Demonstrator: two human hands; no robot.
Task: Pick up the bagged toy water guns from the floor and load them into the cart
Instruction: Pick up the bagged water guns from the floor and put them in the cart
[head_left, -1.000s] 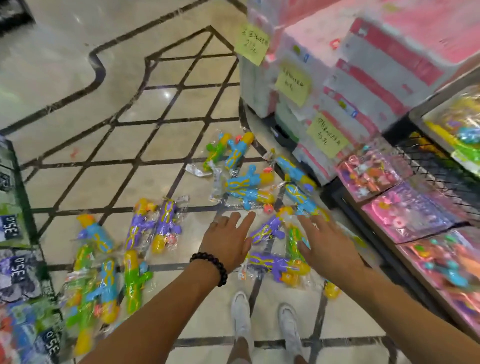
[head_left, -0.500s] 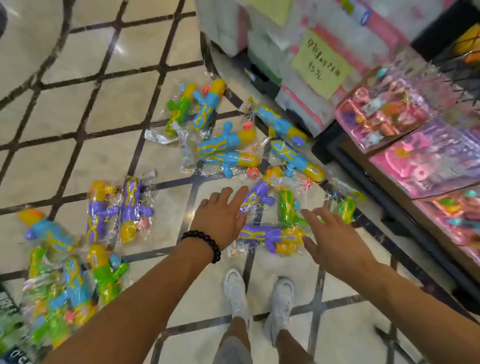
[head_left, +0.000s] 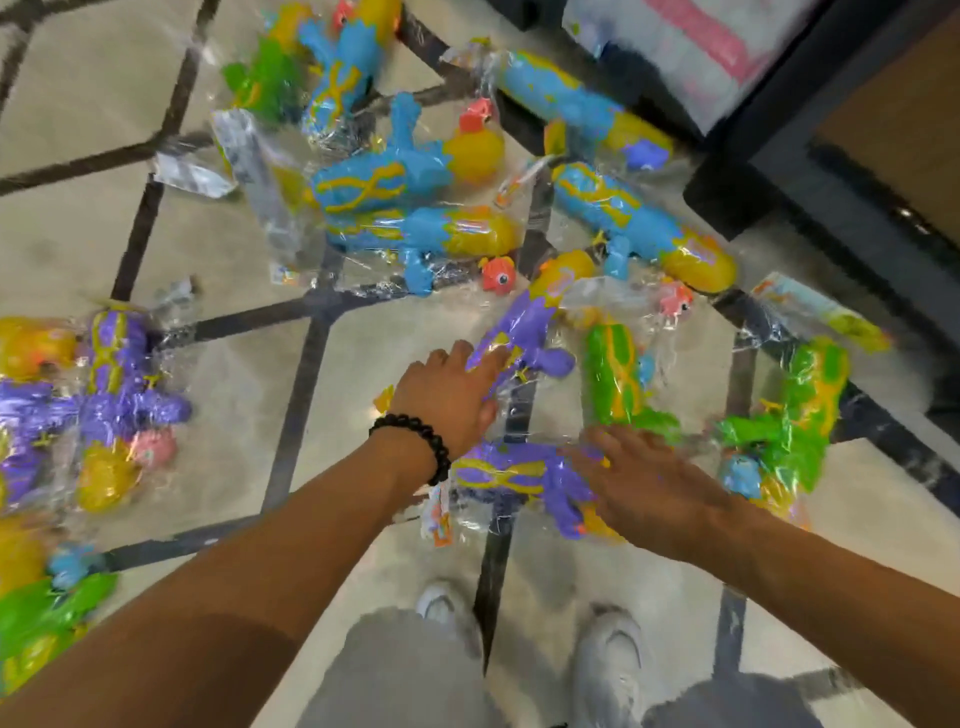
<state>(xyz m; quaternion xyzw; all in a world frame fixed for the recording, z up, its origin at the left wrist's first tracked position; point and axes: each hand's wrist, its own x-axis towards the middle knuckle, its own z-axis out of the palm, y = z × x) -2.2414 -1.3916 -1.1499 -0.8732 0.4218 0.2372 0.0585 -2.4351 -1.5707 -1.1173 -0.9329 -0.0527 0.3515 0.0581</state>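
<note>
Several bagged toy water guns lie scattered on the tiled floor. My left hand (head_left: 449, 397), with a black bead bracelet at the wrist, reaches with straight fingers onto an upper purple gun's bag (head_left: 524, 332). My right hand (head_left: 644, 483) lies flat, fingers spread, over the right end of a lower purple gun (head_left: 506, 475) and the foot of a green gun (head_left: 618, 379). Neither hand has lifted anything. Blue and yellow guns (head_left: 395, 208) lie further out. No cart is in view.
More bagged guns lie at the left (head_left: 104, 395) and a green one at the right (head_left: 789, 415). A dark shelf base (head_left: 810, 171) with pink and white packs runs along the upper right. My shoes (head_left: 608, 670) stand just below the hands.
The view has dropped much closer to the floor. Both hands have moved down onto the purple and green bags, from hovering above them a second ago.
</note>
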